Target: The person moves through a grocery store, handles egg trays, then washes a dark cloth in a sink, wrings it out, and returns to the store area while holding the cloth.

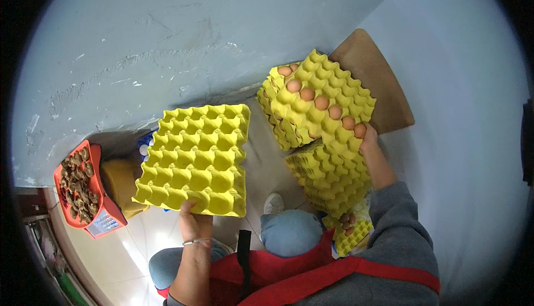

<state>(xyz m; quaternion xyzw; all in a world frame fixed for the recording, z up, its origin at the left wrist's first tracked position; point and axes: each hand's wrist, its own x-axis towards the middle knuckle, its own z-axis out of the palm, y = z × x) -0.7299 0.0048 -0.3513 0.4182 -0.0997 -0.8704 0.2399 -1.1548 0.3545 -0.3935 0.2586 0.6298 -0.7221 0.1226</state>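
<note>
My left hand (pixel 195 222) grips the near edge of a yellow egg tray (pixel 198 160), thumb on top. Its cups hold no eggs, and it is raised above the floor. Off to the right, my right hand (pixel 369 138) grasps the edge of a second yellow egg tray (pixel 333 74). A row of several brown eggs (pixel 321 102) crosses that tray, and the cups on either side are bare. Partly hidden under it are stacked trays with eggs (pixel 284 71). Closer to me stands a stack of yellow trays (pixel 329 176) with no eggs visible on it.
A brown board (pixel 375 85) leans in the corner against the grey wall (pixel 167 35). At left, a red container (pixel 91 206) holds dried mushrooms (pixel 79 185) beside a yellow container (pixel 121 185). White eggs (pixel 144 149) show behind my left tray. Another tray (pixel 352 239) with several brown eggs lies near my knee (pixel 292 231).
</note>
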